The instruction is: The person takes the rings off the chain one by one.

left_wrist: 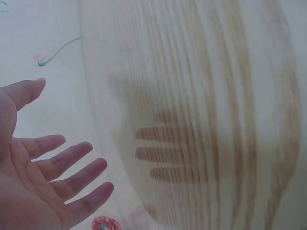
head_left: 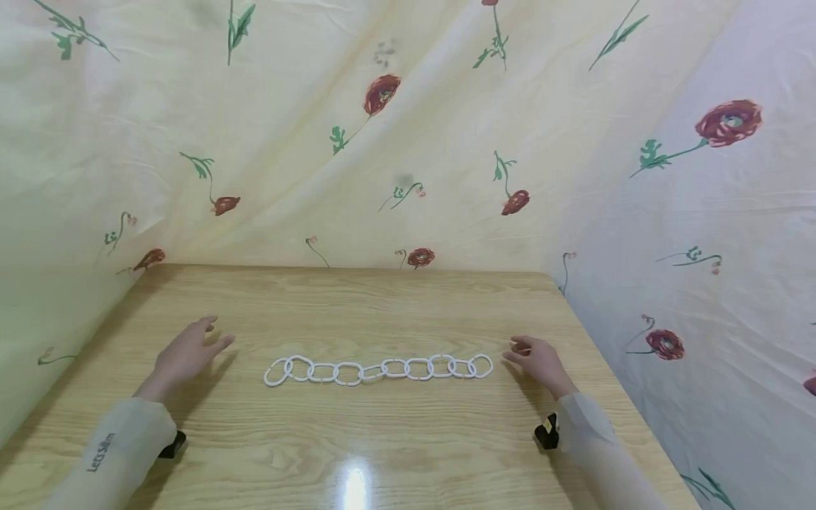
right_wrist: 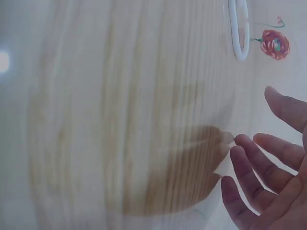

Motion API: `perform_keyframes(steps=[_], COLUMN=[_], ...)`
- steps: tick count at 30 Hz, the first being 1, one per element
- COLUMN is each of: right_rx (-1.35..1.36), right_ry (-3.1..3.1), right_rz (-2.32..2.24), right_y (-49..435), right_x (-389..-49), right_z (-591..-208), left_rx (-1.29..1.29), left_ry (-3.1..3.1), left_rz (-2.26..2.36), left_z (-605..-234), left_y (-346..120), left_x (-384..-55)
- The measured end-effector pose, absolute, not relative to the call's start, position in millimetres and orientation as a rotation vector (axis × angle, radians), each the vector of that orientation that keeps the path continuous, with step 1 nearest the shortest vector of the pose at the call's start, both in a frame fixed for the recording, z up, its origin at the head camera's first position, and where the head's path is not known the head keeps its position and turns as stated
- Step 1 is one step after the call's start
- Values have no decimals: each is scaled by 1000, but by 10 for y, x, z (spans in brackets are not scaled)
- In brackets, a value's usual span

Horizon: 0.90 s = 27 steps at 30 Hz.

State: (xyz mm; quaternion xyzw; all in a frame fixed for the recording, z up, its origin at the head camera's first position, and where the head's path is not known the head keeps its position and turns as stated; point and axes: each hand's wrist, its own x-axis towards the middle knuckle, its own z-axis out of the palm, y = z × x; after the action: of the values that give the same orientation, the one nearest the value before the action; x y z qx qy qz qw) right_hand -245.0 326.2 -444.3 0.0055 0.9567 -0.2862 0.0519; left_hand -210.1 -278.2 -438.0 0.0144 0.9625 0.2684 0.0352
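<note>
A chain of several white plastic links [head_left: 347, 383] lies stretched from left to right across the wooden table, each link looped through its neighbour. To its left my left hand [head_left: 186, 354] hovers apart from the chain, fingers relaxed and holding nothing; the left wrist view shows that palm [left_wrist: 29, 191] bare with the fingers spread. Just off the chain's right end is my right hand [head_left: 537, 363], its fingers loosely bent and nothing in them. In the right wrist view, an end link [right_wrist: 247, 48] appears at the top, beyond the right hand [right_wrist: 273, 177].
The wood-grain table [head_left: 268, 453] meets a flower-printed cloth [head_left: 446, 142] at the back and both sides. A black device [head_left: 547, 432] sits at the right wrist, another black device [head_left: 172, 445] at the left. A bright reflection shows near the table's front.
</note>
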Motion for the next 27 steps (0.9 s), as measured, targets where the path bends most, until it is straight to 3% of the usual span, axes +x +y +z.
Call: perform_keyframes(steps=[27], right_rx=[15], right_ry=[2949], right_rz=[-765], right_y=[2968], right_x=[-2468], right_z=[-4477], left_rx=[94], left_ry=[2824], left_rz=[1192], left_z=[-4337], left_y=[-2214], left_x=[-2108])
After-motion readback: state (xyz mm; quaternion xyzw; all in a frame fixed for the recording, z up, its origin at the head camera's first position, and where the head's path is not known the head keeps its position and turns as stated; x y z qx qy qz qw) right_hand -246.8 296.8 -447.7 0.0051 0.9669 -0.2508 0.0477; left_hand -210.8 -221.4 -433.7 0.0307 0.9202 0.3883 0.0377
